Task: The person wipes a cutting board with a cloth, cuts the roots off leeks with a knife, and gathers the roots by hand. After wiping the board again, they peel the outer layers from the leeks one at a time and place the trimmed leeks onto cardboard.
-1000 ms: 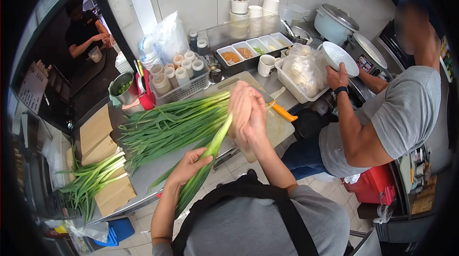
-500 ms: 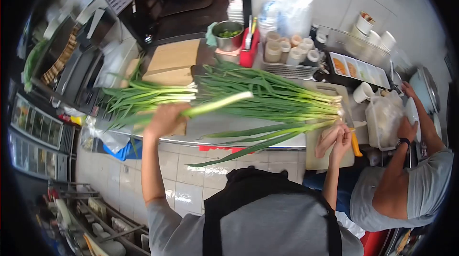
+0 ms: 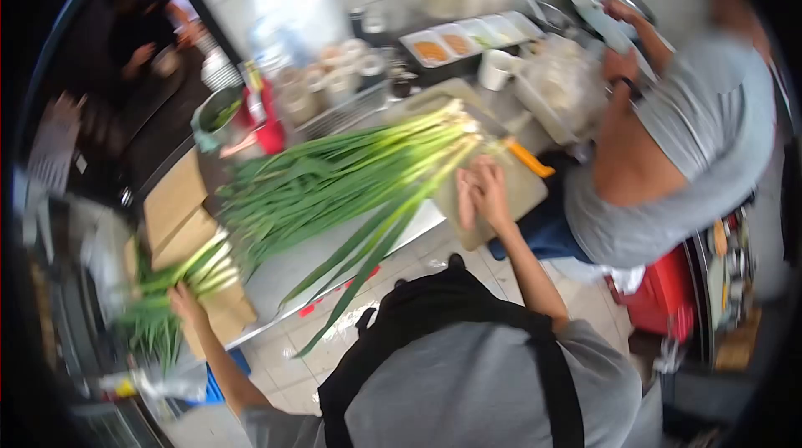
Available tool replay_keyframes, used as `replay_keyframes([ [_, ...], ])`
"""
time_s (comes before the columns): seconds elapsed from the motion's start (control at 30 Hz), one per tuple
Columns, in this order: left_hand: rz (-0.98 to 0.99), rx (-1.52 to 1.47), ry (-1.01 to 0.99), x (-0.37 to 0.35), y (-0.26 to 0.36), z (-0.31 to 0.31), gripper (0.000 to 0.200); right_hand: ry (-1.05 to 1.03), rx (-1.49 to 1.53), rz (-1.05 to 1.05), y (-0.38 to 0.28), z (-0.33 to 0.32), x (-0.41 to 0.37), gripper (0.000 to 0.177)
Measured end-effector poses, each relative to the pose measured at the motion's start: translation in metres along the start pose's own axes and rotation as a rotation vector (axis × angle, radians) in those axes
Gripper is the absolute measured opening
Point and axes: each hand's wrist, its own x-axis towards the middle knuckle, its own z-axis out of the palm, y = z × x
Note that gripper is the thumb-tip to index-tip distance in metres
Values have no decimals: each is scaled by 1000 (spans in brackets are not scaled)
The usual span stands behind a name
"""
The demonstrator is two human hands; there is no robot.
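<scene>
My left hand (image 3: 185, 302) is at the pile of trimmed leeks (image 3: 219, 274) on the cardboard, its fingers closed round a leek (image 3: 199, 259) among the green leaves. On the cutting board (image 3: 464, 229), my right hand (image 3: 489, 186) has its fingers drawn together at a pinkish limp piece (image 3: 464, 199), whose kind I cannot tell. Just beyond that hand lie the pale root ends of a large bunch of leeks (image 3: 334, 168), with long green leaves spread left along the counter. A few leaves hang over the front edge. A yellow-handled knife (image 3: 531, 159) rests on the board right of my hand.
Behind the leeks stand a metal pot (image 3: 222, 110), a red holder (image 3: 269, 126) and a rack of bottles (image 3: 342, 84). A topping tray (image 3: 468, 40) and a white cup (image 3: 496, 69) are farther right. Close by at right, a co-worker (image 3: 668, 139) handles a pale dish.
My left hand has carried a leek down and left to the trimmed pile. My right hand stays near the root ends on the board. The head view has turned and shifted right.
</scene>
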Motion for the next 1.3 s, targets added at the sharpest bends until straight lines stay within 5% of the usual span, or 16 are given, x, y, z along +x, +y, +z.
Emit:
replay_keyframes([
  [0.1, 7, 567, 165, -18, 25, -11, 41, 28, -116, 75, -3, -2, 5, 37],
  [0.2, -156, 375, 337, -30, 62, -20, 51, 1, -285, 57, -12, -5, 8, 33],
  [0.3, -115, 300, 228, -35, 114, -32, 51, -46, -307, 43, -24, -10, 17, 33],
  [0.4, -103, 124, 131, -60, 111, 10, 48, -212, -227, 49, -25, -13, 15, 35],
  [0.53, 31, -294, 150, -56, 82, 18, 39, -148, -111, 15, 2, -8, 15, 29],
  [0.67, -43, -55, 343, -72, 113, -16, 47, -171, -267, -26, -16, -23, 7, 24],
  [0.77, -250, 96, 314, -76, 114, -6, 51, -21, -329, -239, -18, -21, 17, 23],
  [0.83, -305, -16, 126, -73, 91, 14, 54, -130, -366, -202, -19, -23, 26, 24],
  [0.93, 46, 160, -82, -75, 85, 5, 37, -160, -236, -317, -9, 1, 45, 30],
  [1.0, 68, 176, -71, -76, 62, 26, 36, -232, -302, -313, -16, 4, 49, 30],
  [1.03, -215, -183, -56, -79, 85, 6, 43, -269, -300, -298, -23, 2, 52, 30],
  [1.1, -363, 31, 18, -86, 120, -25, 53, -304, -210, -272, -26, 1, 55, 31],
  [1.3, -445, -35, 82, -102, 120, -16, 61, -365, -254, -350, -18, -4, 59, 37],
])
